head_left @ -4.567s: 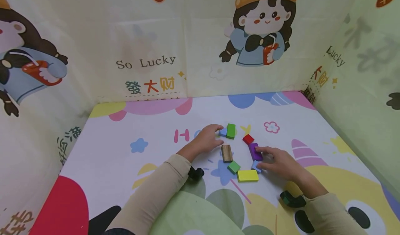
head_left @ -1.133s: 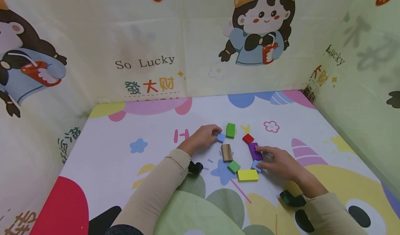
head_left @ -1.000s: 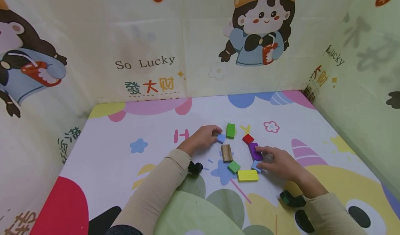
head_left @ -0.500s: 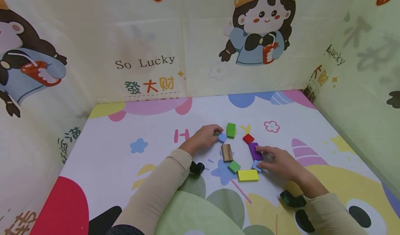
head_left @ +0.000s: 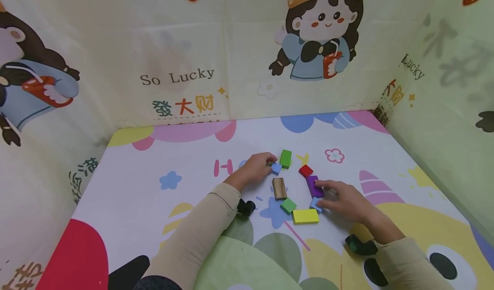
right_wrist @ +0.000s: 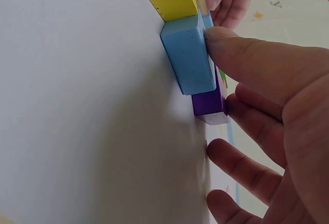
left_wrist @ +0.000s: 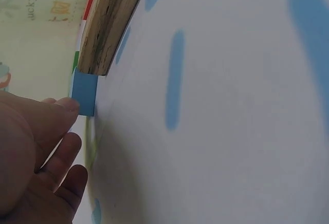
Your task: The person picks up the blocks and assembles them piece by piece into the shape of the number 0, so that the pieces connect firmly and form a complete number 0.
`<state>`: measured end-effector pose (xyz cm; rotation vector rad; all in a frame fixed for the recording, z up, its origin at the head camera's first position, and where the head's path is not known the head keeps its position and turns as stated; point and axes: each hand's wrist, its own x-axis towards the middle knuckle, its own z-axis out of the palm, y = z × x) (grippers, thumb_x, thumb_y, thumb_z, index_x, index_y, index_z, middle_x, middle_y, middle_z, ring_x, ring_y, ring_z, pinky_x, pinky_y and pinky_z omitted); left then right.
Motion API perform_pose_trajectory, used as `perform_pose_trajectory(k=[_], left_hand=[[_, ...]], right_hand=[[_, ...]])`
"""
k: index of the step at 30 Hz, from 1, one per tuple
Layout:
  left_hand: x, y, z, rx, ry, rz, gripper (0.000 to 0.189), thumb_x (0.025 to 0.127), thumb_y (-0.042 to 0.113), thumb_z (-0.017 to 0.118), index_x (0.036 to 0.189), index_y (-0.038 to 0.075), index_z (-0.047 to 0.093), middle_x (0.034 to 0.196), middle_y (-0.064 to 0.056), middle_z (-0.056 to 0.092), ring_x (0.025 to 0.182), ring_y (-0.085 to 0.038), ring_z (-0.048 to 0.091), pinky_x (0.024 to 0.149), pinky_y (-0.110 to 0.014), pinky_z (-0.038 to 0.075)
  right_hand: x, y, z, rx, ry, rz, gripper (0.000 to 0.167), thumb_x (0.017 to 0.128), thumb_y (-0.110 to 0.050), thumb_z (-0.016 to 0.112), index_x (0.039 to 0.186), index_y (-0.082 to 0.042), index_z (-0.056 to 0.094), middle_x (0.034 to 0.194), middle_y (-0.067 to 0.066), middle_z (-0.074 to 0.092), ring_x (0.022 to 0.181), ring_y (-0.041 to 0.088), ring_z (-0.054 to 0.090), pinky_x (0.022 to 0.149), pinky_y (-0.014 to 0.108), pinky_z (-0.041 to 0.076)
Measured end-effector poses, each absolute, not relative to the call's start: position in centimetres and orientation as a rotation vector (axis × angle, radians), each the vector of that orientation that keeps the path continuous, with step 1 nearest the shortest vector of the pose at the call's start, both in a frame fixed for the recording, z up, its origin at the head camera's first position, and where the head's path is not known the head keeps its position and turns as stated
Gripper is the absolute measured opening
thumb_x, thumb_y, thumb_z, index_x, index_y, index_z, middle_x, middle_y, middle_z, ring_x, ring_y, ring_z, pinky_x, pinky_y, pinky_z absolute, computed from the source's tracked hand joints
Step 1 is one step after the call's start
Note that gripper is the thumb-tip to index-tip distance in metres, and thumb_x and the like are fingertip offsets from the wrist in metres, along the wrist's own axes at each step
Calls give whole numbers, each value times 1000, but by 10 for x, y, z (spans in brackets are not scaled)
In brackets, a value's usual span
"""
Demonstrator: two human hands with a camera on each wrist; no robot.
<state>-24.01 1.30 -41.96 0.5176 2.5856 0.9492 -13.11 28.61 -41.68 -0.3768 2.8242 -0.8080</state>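
My left hand (head_left: 252,170) pinches a small blue block (head_left: 276,168) between thumb and forefinger, its other fingers loosely bent. A green rectangular block (head_left: 285,158) lies just beyond that block, and a brown wood-grain block (head_left: 279,188) on the near side. My right hand (head_left: 347,200) rests at the ring's right side with relaxed fingers. Its thumb touches a second blue block (right_wrist: 187,54), while the forefinger is on a purple block (head_left: 315,187). A red block (head_left: 306,170) meets the purple one's far end. In front lie a yellow block (head_left: 305,216) and a smaller green block (head_left: 288,206).
The blocks form a loose ring on a white table cover (head_left: 135,200) with printed cartoon shapes. Patterned cloth walls (head_left: 247,67) enclose the back and sides. Black wrist devices (head_left: 360,245) sit by both cuffs.
My left hand first drew the small blue block away from the green rectangular block toward me, then slid it back right and outward close to it. The right hand has stayed put.
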Motion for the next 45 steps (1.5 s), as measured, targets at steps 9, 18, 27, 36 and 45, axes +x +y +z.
perform_pose_trajectory(k=[9, 18, 27, 36, 45], left_hand=[[-240, 18, -418, 498, 2613, 932, 38, 100, 10, 61, 138, 11, 58, 139, -3, 58, 132, -18, 48, 109, -33, 37], [-238, 20, -416, 476, 2627, 935, 39, 100, 9, 61, 138, 11, 58, 139, -3, 58, 131, -19, 48, 110, -34, 37], [-237, 21, -419, 478, 2616, 953, 38, 98, 10, 64, 136, 11, 59, 135, -2, 60, 126, -18, 51, 108, -33, 38], [-236, 21, -422, 494, 2610, 944, 37, 99, 11, 64, 135, 11, 60, 133, -3, 60, 123, -18, 52, 107, -33, 40], [-233, 21, -422, 490, 2607, 935, 37, 99, 12, 64, 135, 11, 60, 134, -2, 60, 124, -18, 52, 106, -33, 41]], right_hand=[[-132, 285, -415, -374, 2819, -808, 61, 87, -34, 78, 139, -10, 59, 133, 20, 59, 126, 46, 49, 97, 64, 42], [-132, 284, -414, -363, 2824, -808, 61, 87, -34, 79, 139, -10, 59, 136, 21, 57, 128, 46, 47, 98, 63, 42], [-132, 284, -416, -352, 2817, -797, 61, 87, -36, 78, 140, -11, 59, 137, 22, 56, 129, 47, 46, 97, 64, 42], [-130, 285, -417, -361, 2824, -795, 61, 87, -35, 78, 139, -11, 59, 137, 22, 56, 129, 47, 46, 97, 64, 42], [-130, 285, -418, -361, 2827, -794, 61, 87, -35, 79, 139, -10, 59, 138, 22, 55, 129, 48, 46, 97, 64, 42]])
